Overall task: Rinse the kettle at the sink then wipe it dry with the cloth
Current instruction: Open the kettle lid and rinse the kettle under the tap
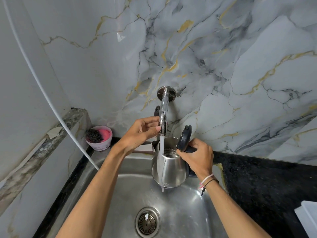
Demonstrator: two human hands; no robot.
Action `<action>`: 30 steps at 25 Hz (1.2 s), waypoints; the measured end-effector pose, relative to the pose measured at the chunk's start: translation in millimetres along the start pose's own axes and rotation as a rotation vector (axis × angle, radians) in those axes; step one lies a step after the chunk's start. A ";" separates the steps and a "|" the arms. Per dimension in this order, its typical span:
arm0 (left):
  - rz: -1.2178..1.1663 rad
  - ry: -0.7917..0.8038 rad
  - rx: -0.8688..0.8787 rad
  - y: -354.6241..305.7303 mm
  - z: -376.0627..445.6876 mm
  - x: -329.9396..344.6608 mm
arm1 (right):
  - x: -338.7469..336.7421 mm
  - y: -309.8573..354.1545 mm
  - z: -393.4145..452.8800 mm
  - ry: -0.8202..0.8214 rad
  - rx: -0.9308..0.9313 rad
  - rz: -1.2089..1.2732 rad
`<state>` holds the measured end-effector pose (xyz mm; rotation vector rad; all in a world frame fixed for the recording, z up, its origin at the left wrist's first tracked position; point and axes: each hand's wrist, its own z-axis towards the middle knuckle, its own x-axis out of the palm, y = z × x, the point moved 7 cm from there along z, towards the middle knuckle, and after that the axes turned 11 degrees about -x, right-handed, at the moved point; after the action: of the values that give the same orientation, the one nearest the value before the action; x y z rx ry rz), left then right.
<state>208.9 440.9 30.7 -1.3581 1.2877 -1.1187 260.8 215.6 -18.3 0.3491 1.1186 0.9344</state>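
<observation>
A steel kettle (173,169) with its black lid (184,137) flipped up hangs over the steel sink (187,212). My right hand (197,158) grips the kettle's black handle on the right side. Water runs from the chrome tap (163,117) down the kettle's left outer wall, near the spout, and falls into the basin. My left hand (140,133) holds the tap's nozzle end with thumb and fingers around it. No cloth is in view.
A pink tub with a dark scrubber (99,137) stands on the back left corner. The drain (147,222) lies below the kettle. Black granite counter (257,186) runs to the right, with a white object (307,215) at its right edge. A white hose (51,103) crosses the left.
</observation>
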 end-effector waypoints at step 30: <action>0.100 -0.192 0.051 -7.1 -4.1 0.1 | -1.0 13.2 -34.6 0.055 -0.059 0.062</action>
<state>206.0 440.8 38.3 -1.3148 1.1665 -0.9234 224.2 215.7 -23.9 0.3126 1.1330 1.0347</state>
